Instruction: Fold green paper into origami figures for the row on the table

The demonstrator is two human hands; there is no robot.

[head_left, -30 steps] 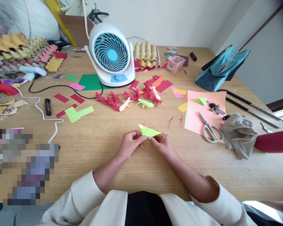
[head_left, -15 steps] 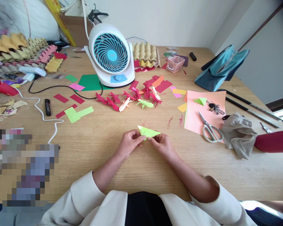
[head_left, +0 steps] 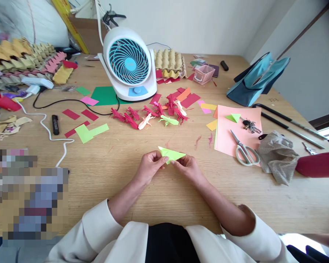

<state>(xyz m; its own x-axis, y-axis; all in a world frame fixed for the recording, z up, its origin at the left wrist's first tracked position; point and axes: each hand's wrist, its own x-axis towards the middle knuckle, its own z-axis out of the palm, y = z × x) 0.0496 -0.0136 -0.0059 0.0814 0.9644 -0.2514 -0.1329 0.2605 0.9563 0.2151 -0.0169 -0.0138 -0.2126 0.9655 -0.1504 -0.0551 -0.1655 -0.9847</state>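
Observation:
A light green piece of paper (head_left: pixel 170 155), folded to a triangle, is held just above the table between both hands. My left hand (head_left: pixel 152 164) pinches its left part, thumb on the front face and the fingers behind. On the right side, my right hand (head_left: pixel 188 167) grips the lower edge between thumb and fingers. Beyond them lie several red folded paper figures (head_left: pixel 131 120), a pale one (head_left: pixel 146 121) and a light green one (head_left: pixel 168 120). To the left is an L-shaped light green paper offcut (head_left: pixel 84 134).
A white fan (head_left: pixel 130 65) stands at the back. Scissors (head_left: pixel 244 149) and keys (head_left: pixel 251 126) lie on pink paper (head_left: pixel 224 137), beside a crumpled cloth (head_left: pixel 278 157). A black marker (head_left: pixel 55 125) and a white cable (head_left: pixel 45 124) are at left; a blue bag (head_left: pixel 259 80) stands back right.
The folded green paper has tilted slightly and shifted a little left, its upper left corner now showing a pale edge. Both hands keep their hold almost in place.

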